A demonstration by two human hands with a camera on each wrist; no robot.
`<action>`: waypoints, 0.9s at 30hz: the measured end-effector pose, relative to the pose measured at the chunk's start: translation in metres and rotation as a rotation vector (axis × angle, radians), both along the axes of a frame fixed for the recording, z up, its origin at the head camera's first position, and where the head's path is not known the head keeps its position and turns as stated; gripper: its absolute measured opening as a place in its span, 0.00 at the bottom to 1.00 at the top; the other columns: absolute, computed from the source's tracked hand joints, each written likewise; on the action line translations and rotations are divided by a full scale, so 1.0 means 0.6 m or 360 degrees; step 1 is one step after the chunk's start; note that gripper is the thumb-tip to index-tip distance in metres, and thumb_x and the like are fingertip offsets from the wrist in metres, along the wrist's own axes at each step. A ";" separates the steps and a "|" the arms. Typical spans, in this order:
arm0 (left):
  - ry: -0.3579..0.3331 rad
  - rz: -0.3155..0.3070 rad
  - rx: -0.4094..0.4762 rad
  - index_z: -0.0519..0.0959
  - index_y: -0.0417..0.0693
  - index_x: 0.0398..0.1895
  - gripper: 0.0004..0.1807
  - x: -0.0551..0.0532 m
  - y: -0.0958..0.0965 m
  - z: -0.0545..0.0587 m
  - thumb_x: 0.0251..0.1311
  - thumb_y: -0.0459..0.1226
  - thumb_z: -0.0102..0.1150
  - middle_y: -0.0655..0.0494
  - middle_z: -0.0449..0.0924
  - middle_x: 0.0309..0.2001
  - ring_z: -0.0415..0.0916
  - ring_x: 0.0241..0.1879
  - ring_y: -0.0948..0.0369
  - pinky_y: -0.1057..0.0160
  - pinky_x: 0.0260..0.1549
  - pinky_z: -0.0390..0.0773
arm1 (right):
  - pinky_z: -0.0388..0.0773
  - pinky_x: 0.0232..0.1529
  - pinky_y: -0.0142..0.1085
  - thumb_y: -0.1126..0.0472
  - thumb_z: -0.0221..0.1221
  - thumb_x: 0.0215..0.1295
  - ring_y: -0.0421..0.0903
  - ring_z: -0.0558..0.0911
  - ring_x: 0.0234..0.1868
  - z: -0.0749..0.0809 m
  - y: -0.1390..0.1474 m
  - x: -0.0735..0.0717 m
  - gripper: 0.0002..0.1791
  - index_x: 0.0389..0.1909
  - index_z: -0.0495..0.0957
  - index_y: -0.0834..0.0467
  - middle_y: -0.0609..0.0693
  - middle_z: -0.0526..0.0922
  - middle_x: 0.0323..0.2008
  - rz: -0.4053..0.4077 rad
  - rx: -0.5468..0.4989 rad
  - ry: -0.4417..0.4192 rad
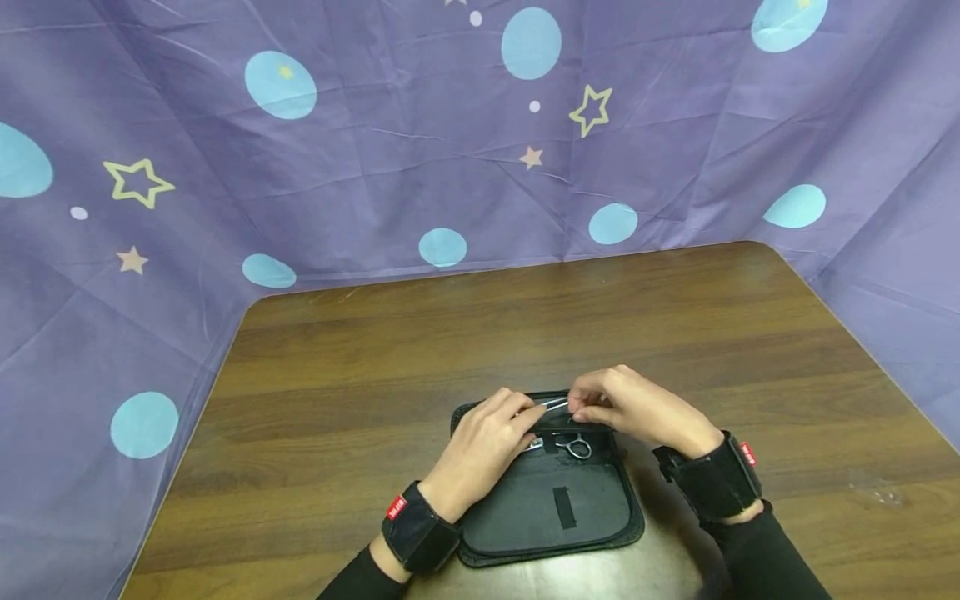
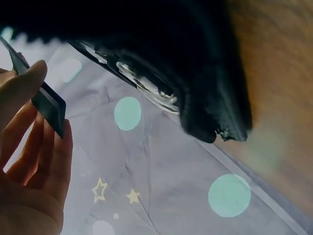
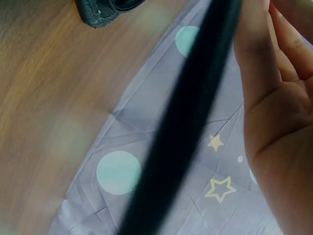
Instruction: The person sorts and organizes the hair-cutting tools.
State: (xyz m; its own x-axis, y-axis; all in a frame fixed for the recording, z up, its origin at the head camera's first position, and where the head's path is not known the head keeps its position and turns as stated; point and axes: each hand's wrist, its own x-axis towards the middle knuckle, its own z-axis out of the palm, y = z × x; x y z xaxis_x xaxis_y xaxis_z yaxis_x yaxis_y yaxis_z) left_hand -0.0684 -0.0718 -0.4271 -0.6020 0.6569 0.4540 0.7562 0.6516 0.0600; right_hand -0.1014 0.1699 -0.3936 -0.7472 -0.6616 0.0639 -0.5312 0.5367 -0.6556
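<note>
Fingers point(image 1: 501, 403) of the left hand point(image 1: 476, 442) are curled, and the left wrist view shows them pinching a black flap point(image 2: 50, 110) against the thumb. The right hand point(image 1: 637, 408) has its thumb and fingers drawn together, pinching one end of a slim silver tool point(image 1: 556, 405) near the left thumb. Both hands are over the far part of an open black case point(image 1: 525, 508), which lies on the wooden counter point(image 1: 337, 400). Inside, a silver ring handle point(image 1: 589, 450) sits beside a small silver piece point(image 1: 534, 445) partly hidden by the left hand.
</note>
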 end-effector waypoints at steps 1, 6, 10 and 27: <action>0.0000 0.0013 0.0000 0.84 0.46 0.51 0.19 0.001 0.000 -0.001 0.55 0.37 0.72 0.57 0.81 0.45 0.76 0.45 0.63 0.66 0.44 0.80 | 0.79 0.33 0.29 0.65 0.65 0.64 0.31 0.79 0.31 0.000 0.000 0.000 0.01 0.33 0.82 0.59 0.41 0.84 0.29 -0.0004 -0.0006 0.0002; -0.0049 0.0092 0.0014 0.85 0.46 0.51 0.18 0.005 -0.003 -0.003 0.57 0.38 0.71 0.57 0.82 0.45 0.76 0.45 0.62 0.65 0.40 0.82 | 0.81 0.34 0.30 0.64 0.66 0.62 0.33 0.82 0.33 -0.001 0.001 0.002 0.05 0.38 0.83 0.60 0.44 0.85 0.33 -0.0003 -0.0024 0.0008; -0.0061 0.0128 0.0034 0.85 0.46 0.50 0.17 0.004 -0.012 -0.006 0.57 0.38 0.71 0.57 0.82 0.45 0.77 0.44 0.62 0.64 0.37 0.83 | 0.81 0.34 0.30 0.62 0.68 0.61 0.34 0.82 0.35 -0.002 0.002 0.002 0.10 0.42 0.83 0.61 0.48 0.85 0.36 0.0003 -0.0028 0.0012; -0.0133 0.0192 0.0105 0.86 0.43 0.48 0.18 0.009 -0.058 -0.002 0.52 0.35 0.74 0.56 0.83 0.42 0.79 0.43 0.62 0.64 0.39 0.83 | 0.83 0.44 0.37 0.54 0.71 0.58 0.43 0.83 0.42 0.002 0.025 0.004 0.19 0.47 0.84 0.59 0.48 0.85 0.42 -0.0076 0.0084 -0.0049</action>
State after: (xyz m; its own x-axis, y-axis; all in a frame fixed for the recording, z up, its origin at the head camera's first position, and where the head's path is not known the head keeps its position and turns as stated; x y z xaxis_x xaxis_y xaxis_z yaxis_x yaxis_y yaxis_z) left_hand -0.0630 -0.1064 -0.4280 -0.7121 0.5482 0.4387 0.6634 0.7298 0.1649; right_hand -0.0991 0.1850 -0.3926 -0.7789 -0.6271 0.0065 -0.4845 0.5951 -0.6413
